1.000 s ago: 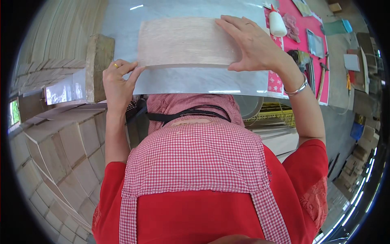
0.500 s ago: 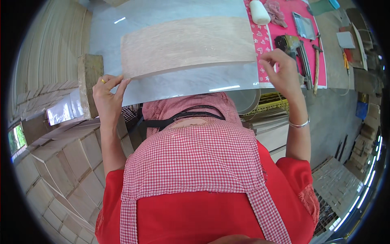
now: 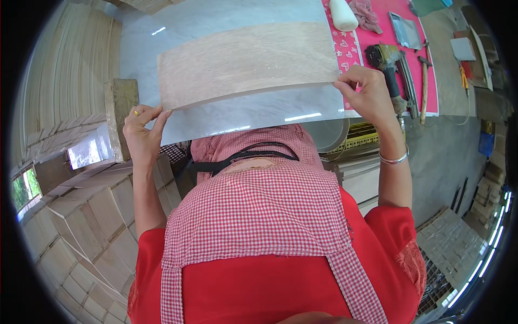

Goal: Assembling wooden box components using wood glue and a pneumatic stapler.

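A thin, pale wooden board [image 3: 248, 62] lies on the glossy grey tabletop [image 3: 237, 117], its near edge toward me. My left hand [image 3: 143, 129] pinches the board's near left corner between thumb and fingers; a ring shows on one finger. At the near right corner, my right hand [image 3: 367, 93] has its thumb and fingertips closed on the edge. A silver bangle [image 3: 394, 158] sits on my right wrist. Just beyond that hand, a nail gun [image 3: 389, 67] rests on a pink cloth [image 3: 372, 39].
Tall stacks of thin wooden boards [image 3: 70, 75] stand at the left, beside a wooden block [image 3: 122, 110]. On the right lie a hammer [image 3: 424, 86], a white roll [image 3: 343, 15], a pink rag [image 3: 366, 15] and a small clear tray [image 3: 406, 31]. Boxy wooden pieces [image 3: 81, 221] are stacked at lower left.
My right hand has moved left and closed on the board's near right corner, where it was apart before. The board's left end has shifted slightly toward me, with my left hand still on its corner.
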The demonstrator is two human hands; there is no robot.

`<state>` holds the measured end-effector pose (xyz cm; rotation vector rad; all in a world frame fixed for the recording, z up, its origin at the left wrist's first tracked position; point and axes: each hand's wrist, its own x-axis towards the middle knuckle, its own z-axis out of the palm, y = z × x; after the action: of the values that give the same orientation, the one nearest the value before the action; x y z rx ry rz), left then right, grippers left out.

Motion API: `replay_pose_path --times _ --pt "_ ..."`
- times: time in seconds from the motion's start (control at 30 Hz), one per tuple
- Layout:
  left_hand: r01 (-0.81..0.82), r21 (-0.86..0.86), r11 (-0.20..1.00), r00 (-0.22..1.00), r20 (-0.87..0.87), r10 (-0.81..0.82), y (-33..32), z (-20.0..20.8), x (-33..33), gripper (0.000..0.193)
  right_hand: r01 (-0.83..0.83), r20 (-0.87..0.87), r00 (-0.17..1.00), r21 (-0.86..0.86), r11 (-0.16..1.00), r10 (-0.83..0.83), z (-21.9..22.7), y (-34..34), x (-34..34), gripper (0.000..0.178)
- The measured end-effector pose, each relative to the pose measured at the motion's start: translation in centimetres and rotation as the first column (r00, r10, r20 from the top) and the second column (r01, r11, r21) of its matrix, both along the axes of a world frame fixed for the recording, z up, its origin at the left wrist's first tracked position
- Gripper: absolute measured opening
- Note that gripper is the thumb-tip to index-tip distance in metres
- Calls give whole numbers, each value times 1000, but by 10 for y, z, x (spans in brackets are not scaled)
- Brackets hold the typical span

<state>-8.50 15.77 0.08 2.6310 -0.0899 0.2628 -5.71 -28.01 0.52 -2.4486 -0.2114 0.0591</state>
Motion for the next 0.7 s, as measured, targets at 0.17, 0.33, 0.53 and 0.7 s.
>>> replay_pose_path --times 0.17,0.33,0.53,0.7 --pt "-3 -69 998 1000 -9 2 2 -4 0 17 -37 6 999 17 999 37 -3 -2 1 11" --pt "-20 -50 999 996 -91 16 0 9 0 25 25 127 992 -46 999 -19 -19 -27 -7 21" --pt "314 257 914 920 156 -360 -50 41 33 46 452 452 863 -483 750 -228 -50 -124 -15 59" --pt "529 211 822 811 162 -563 -153 13 85 60 372 290 925 -544 752 -247 -82 -147 2 65"
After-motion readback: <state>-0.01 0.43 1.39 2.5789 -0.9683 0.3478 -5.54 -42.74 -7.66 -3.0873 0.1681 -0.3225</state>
